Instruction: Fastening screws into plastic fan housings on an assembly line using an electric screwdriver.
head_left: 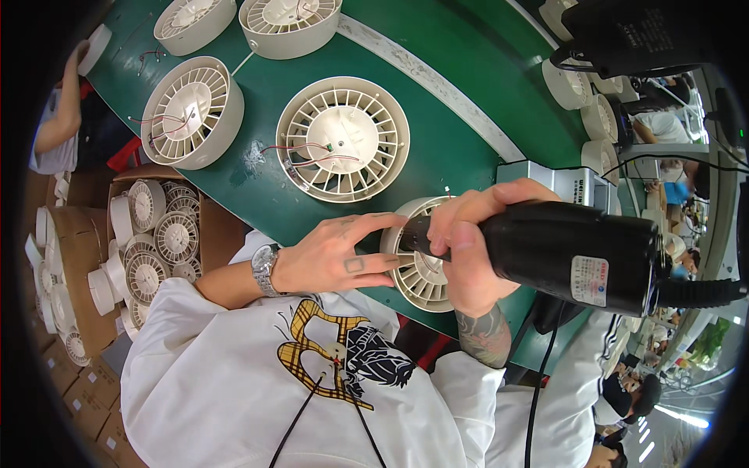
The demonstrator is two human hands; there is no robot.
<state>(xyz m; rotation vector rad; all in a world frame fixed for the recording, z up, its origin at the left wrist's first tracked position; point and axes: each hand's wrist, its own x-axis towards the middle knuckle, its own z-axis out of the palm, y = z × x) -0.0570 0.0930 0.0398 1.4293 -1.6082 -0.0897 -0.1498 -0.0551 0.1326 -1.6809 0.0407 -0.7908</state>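
My right hand (472, 238) is wrapped around a thick black electric screwdriver (546, 242), which lies across the right side of the view. Its narrow end reaches over a cream round slotted fan housing (425, 290) near the table's front edge. My left hand (335, 253), with a metal watch at the wrist, stretches its fingers apart, the fingertips beside the tool's end over that housing. The tool and both hands cover much of the housing, and the tool's very tip is hard to make out. Another housing (343, 140) with red and dark wires lies just beyond.
More wired housings (193, 113) sit on the green table (242, 183). A grey box-shaped device (558, 183) stands at right. Cardboard boxes (86, 265) of housings are at left. A co-worker's arm (66, 117) holds a white part far left. A black cable (538, 390) hangs at right.
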